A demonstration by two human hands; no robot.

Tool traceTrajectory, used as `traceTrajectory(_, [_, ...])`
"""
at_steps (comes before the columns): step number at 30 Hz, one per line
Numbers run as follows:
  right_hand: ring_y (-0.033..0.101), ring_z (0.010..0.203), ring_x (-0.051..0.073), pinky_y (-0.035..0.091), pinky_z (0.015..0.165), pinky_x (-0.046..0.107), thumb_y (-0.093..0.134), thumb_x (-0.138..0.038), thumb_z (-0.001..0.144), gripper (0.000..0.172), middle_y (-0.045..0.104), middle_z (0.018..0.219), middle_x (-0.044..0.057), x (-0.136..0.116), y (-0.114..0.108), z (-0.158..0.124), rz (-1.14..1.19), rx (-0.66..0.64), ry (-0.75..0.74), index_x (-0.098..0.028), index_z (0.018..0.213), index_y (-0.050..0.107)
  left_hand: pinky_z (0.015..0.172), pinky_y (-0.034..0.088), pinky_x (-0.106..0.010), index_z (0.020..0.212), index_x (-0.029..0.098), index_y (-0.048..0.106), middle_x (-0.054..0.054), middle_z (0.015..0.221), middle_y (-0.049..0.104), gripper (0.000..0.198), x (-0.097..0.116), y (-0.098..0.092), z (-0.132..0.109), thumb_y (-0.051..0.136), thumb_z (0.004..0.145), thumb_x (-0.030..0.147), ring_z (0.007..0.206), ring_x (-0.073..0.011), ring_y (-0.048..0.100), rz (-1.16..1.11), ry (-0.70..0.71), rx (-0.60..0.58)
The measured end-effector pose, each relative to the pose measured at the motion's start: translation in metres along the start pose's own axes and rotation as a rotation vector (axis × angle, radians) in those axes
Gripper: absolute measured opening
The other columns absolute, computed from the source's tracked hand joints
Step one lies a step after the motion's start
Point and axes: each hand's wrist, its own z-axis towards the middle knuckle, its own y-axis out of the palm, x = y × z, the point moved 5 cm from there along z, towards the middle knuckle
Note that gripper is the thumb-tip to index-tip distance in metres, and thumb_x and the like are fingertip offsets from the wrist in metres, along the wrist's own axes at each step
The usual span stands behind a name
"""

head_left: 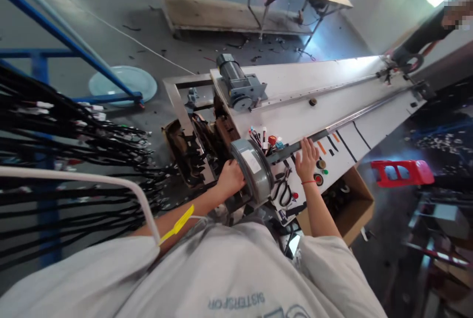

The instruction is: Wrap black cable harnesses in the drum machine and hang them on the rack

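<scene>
A grey reel (263, 172) with a white label stands upright at the table's near end. My left hand (232, 177) is at its left side, fingers curled against it; the thumb and part of the fingers are hidden. A dark flat strip (286, 153) runs from the reel along the table to the far right. Over this strip lies my right hand (307, 160), fingers stretched out and apart. Black-handled scissors (284, 192) lie between the reel and my right wrist. Small tape rolls (318, 179) sit beside that wrist.
A grey motor (236, 79) is mounted at the table's far left corner. Bundled black cables (92, 160) hang on a blue frame at left. An open cardboard box (356, 209) and a red stool (402, 173) stand at right. Another person's arm (417, 39) reaches over the far end.
</scene>
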Motion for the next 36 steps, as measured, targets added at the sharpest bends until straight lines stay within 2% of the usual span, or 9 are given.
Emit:
traceTrajectory(3, [0.029,0.140,0.027,0.025,0.108,0.049,0.020,-0.031,0.097,0.052,0.041,0.148,0.014,0.068,-0.005,-0.050,-0.185,-0.087,0.472,-0.016,0.137,0.050,0.096,0.048,-0.045,0.127,0.003,0.052,-0.026,0.133,0.054,0.051,-0.020,-0.002,-0.033,0.054,0.088,0.035,0.124,-0.0361,0.053,-0.059,-0.118,0.053])
traceTrajectory(5, [0.033,0.138,0.028,0.027,0.106,0.051,0.019,-0.030,0.096,0.054,0.043,0.146,0.015,0.108,-0.003,-0.079,-0.255,-0.261,0.755,-0.017,0.141,0.045,0.090,0.051,-0.039,0.134,0.007,0.044,-0.022,0.132,0.057,0.056,-0.035,0.000,-0.057,0.044,0.092,0.043,0.115,-0.0314,0.060,-0.133,-0.225,0.007])
traceTrajectory(8, [0.052,0.121,0.028,0.033,0.103,0.047,0.028,-0.033,0.095,0.052,0.059,0.126,0.016,0.136,0.006,-0.099,-0.225,-0.521,0.895,-0.017,0.143,0.042,0.080,0.052,-0.036,0.118,0.014,0.055,-0.015,0.106,0.071,0.046,-0.052,0.008,-0.088,0.031,0.095,0.046,0.096,-0.0288,0.068,-0.212,-0.333,-0.171])
traceTrajectory(10, [0.058,0.113,0.028,0.036,0.100,0.045,0.036,-0.036,0.094,0.052,0.064,0.116,0.017,0.142,0.009,-0.097,-0.197,-0.575,0.903,-0.015,0.141,0.044,0.078,0.051,-0.034,0.104,0.018,0.059,-0.011,0.097,0.072,0.042,-0.062,0.010,-0.103,0.030,0.094,0.046,0.092,-0.0277,0.069,-0.253,-0.374,-0.236])
traceTrajectory(20, [0.056,0.118,0.029,0.038,0.100,0.043,0.037,-0.040,0.092,0.060,0.060,0.126,0.018,0.140,0.010,-0.097,-0.088,-0.612,1.008,-0.014,0.146,0.037,0.085,0.052,-0.035,0.098,0.022,0.062,-0.009,0.102,0.074,0.040,-0.102,0.008,-0.142,0.039,0.083,0.049,0.098,-0.0288,0.069,-0.334,-0.447,-0.217])
traceTrajectory(25, [0.059,0.114,0.030,0.039,0.099,0.044,0.043,-0.042,0.090,0.063,0.061,0.122,0.020,0.136,0.013,-0.095,-0.052,-0.597,1.040,-0.011,0.144,0.038,0.086,0.054,-0.035,0.093,0.021,0.067,-0.006,0.094,0.075,0.046,-0.115,0.002,-0.153,0.042,0.077,0.056,0.092,-0.0290,0.070,-0.409,-0.386,-0.218])
traceTrajectory(29, [0.062,0.109,0.030,0.040,0.098,0.045,0.047,-0.044,0.089,0.061,0.064,0.116,0.018,0.133,0.010,-0.094,-0.050,-0.555,1.046,-0.012,0.141,0.041,0.088,0.053,-0.037,0.091,0.019,0.071,-0.009,0.098,0.075,0.052,-0.159,0.017,-0.182,0.044,0.074,0.060,0.094,-0.0314,0.069,-0.373,-0.427,-0.249])
traceTrajectory(33, [0.055,0.120,0.031,0.041,0.099,0.045,0.038,-0.047,0.094,0.054,0.060,0.123,0.020,0.106,0.005,-0.127,-0.112,-0.454,1.046,-0.013,0.135,0.045,0.091,0.051,-0.039,0.084,0.017,0.071,-0.015,0.100,0.074,0.052,-0.216,0.036,-0.219,0.049,0.069,0.061,0.100,-0.0351,0.068,-0.308,-0.547,-0.291])
traceTrajectory(36, [0.051,0.124,0.032,0.044,0.098,0.041,0.040,-0.057,0.091,0.067,0.056,0.129,0.024,0.070,0.012,-0.170,-0.074,-0.325,1.123,-0.008,0.137,0.040,0.090,0.051,-0.038,0.080,0.020,0.069,-0.011,0.098,0.075,0.048,-0.220,0.033,-0.211,0.057,0.064,0.063,0.100,-0.0333,0.066,-0.339,-0.537,-0.319])
